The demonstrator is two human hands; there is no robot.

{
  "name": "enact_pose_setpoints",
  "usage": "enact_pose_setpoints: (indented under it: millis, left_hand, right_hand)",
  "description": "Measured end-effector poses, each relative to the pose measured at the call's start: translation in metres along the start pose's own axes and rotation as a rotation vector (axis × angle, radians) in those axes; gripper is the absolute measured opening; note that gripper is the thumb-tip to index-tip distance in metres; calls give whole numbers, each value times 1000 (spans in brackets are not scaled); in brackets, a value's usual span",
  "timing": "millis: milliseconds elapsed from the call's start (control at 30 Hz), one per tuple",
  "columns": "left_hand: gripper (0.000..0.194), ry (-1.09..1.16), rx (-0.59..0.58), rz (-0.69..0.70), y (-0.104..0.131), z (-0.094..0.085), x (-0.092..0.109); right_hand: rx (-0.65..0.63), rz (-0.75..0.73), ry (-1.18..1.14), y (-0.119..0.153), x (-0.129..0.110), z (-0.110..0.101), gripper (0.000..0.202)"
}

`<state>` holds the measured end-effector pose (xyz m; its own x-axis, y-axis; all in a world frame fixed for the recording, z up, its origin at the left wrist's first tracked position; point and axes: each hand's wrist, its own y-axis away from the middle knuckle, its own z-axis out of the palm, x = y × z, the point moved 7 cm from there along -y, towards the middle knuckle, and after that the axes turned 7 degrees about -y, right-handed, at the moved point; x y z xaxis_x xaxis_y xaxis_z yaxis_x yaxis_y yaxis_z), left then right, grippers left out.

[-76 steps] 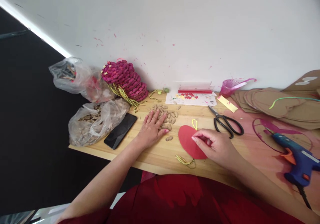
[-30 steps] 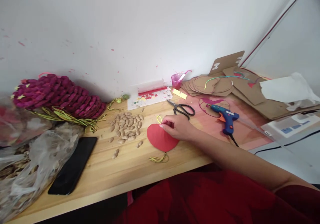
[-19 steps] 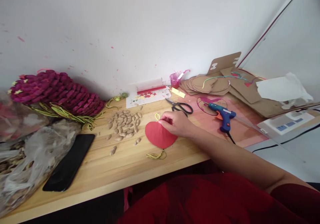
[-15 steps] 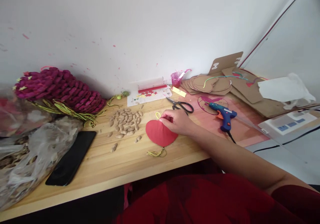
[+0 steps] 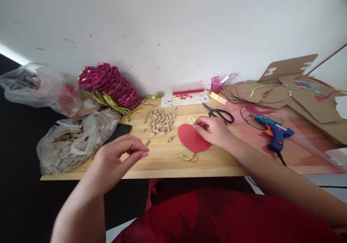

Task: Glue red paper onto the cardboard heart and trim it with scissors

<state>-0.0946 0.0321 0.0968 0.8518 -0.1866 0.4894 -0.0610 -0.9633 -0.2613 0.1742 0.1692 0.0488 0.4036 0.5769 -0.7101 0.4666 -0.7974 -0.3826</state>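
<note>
A red heart-shaped piece [image 5: 191, 138] lies on the wooden table, with a yellow loop [image 5: 192, 120] at its top and a yellow-green tassel [image 5: 185, 157] at its lower tip. At its upper edge my right hand [image 5: 213, 129] is closed, thumb and fingers pinching the heart near the notch. My left hand [image 5: 116, 160] hovers above the table's front edge, left of the heart. Its thumb and fingertips come together in a pinch; whatever they hold, if anything, is too small to make out. Loose peanuts [image 5: 161, 122] lie between and beyond my hands.
Black-handled scissors [image 5: 219, 113] and a blue glue gun [image 5: 278, 133] lie to the right. Cardboard hearts [image 5: 252, 91] and a pink cup [image 5: 216, 84] stand behind. On the left are a plastic bag of peanuts [image 5: 78, 138], a phone [image 5: 121, 129] and a purple peanut bundle [image 5: 111, 86].
My left hand has come into view from the lower left. The view has turned left, so the table things sit farther right. My right hand stays at the heart's top.
</note>
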Motion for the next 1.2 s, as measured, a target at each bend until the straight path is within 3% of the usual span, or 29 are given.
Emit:
enact_pose_setpoints:
  millis: [167, 300, 500, 633, 833, 1067, 1200]
  left_hand:
    - [18, 21, 0, -218, -20, 38, -58]
    - [14, 55, 17, -225, -25, 60, -72]
    - [14, 2, 88, -137, -42, 62, -60]
    - [16, 0, 145, -85, -41, 62, -37]
    - [13, 109, 20, 94, -35, 91, 8]
    - [20, 5, 46, 180, -54, 105, 13]
    - [24, 60, 74, 236, -51, 90, 19]
  right_hand:
    - [11, -16, -2, 2, 0, 1, 19]
    - [-6, -9, -8, 1, -1, 2, 19]
    - [-28, 1, 13, 1, 1, 4, 20]
    - [-20, 26, 10, 2, 2, 2, 20]
    - [-44, 50, 45, 3, 3, 3, 23]
    - [-41, 47, 80, 2, 2, 1, 23]
    - [-48, 57, 96, 1, 3, -1, 25]
